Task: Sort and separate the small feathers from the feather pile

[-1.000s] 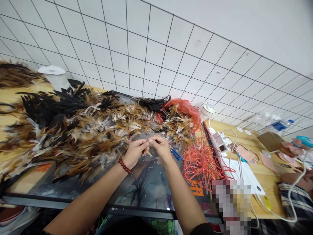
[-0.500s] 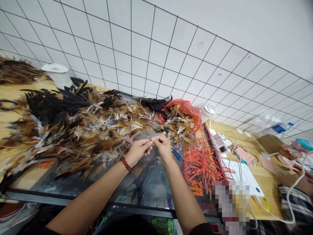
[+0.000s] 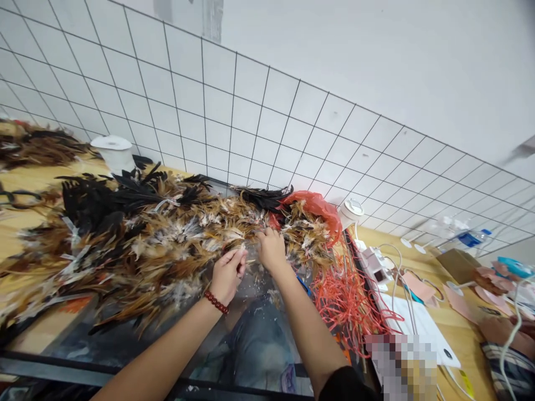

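My left hand (image 3: 228, 275), with a dark red bead bracelet (image 3: 216, 302) at its wrist, is closed in a pinch. A tiny whitish bit shows at its fingertips, too small to name. To its right, my right hand (image 3: 272, 249) reaches palm down to the near edge of a heap of feathers (image 3: 167, 245). Its fingers are bent, and their tips are partly hidden, so I cannot tell whether they grip any. The feathers are brown, white and black, some bundled with white ties. Beside my right forearm lies a blue-handled tool (image 3: 304, 285), partly covered.
A tangle of red strings (image 3: 346, 295) lies right of my right arm, below a red plastic bag (image 3: 320, 209). White spool (image 3: 112, 153) stands back left, white lidded container (image 3: 351, 211) back right. A wire grid (image 3: 259, 117) runs behind. A co-worker's sleeve (image 3: 512, 359) shows far right.
My hands, together half a second ago, are now apart. The right hand has moved forward to the feathers; the left has drawn slightly away to the left. The view has tilted up a little.
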`<action>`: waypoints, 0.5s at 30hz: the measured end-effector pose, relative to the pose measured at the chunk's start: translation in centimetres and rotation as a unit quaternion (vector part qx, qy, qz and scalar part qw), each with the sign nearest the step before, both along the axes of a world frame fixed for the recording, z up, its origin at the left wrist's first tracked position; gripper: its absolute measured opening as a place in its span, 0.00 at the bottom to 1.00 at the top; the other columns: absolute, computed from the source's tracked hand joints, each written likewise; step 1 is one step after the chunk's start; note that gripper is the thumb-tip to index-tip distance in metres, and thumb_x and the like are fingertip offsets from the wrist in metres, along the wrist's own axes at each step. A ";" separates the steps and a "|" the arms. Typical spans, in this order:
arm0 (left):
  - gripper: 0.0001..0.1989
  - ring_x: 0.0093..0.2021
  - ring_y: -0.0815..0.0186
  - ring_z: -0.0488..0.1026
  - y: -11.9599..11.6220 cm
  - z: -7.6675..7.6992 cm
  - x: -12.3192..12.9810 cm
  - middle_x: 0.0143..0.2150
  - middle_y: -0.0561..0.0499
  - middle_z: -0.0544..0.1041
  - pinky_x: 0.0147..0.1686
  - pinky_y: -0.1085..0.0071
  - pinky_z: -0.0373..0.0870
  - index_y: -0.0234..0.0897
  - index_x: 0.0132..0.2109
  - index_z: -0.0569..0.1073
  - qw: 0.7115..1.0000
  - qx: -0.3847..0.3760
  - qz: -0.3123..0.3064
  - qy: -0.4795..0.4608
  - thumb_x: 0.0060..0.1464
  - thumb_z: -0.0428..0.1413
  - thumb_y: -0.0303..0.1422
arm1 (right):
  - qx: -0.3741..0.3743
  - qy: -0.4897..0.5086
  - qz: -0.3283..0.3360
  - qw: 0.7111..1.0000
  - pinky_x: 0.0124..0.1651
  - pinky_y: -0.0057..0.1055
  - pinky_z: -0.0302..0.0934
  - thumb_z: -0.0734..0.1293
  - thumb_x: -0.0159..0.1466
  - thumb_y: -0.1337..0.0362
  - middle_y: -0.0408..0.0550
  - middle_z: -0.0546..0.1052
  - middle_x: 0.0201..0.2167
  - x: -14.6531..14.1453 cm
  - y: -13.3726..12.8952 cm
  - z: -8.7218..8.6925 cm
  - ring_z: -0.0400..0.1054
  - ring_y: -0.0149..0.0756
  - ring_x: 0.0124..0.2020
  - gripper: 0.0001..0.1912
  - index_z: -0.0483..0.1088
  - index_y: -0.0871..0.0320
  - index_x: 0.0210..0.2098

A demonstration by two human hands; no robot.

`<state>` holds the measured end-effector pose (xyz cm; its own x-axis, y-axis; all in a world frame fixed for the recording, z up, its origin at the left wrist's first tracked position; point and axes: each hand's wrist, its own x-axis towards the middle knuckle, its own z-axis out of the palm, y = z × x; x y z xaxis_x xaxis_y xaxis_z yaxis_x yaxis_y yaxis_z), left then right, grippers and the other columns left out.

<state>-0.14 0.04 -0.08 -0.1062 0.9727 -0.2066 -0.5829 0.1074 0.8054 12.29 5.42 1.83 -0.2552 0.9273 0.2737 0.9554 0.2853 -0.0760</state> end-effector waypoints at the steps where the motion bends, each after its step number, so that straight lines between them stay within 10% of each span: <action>1: 0.19 0.16 0.79 0.58 0.1 0.0 -0.1 0.19 0.58 0.65 0.16 0.80 0.49 0.31 0.31 0.74 1.000 -0.001 0.017 -0.008 0.36 0.66 0.42 | 0.007 -0.015 -0.001 1.000 0.48 0.37 0.54 0.66 0.59 0.63 0.54 0.72 0.46 -0.3 0.2 -0.2 0.63 0.43 0.48 0.16 0.70 0.54 0.48; 15: 0.20 0.17 0.79 0.59 0.2 0.2 -0.1 0.19 0.57 0.66 0.15 0.81 0.50 0.30 0.30 0.75 0.996 -0.029 0.068 -0.046 0.32 0.68 0.42 | 0.010 0.132 -0.119 0.984 0.45 0.31 0.53 0.60 0.63 0.67 0.47 0.71 0.47 4.8 0.9 0.6 0.64 0.37 0.47 0.14 0.70 0.52 0.47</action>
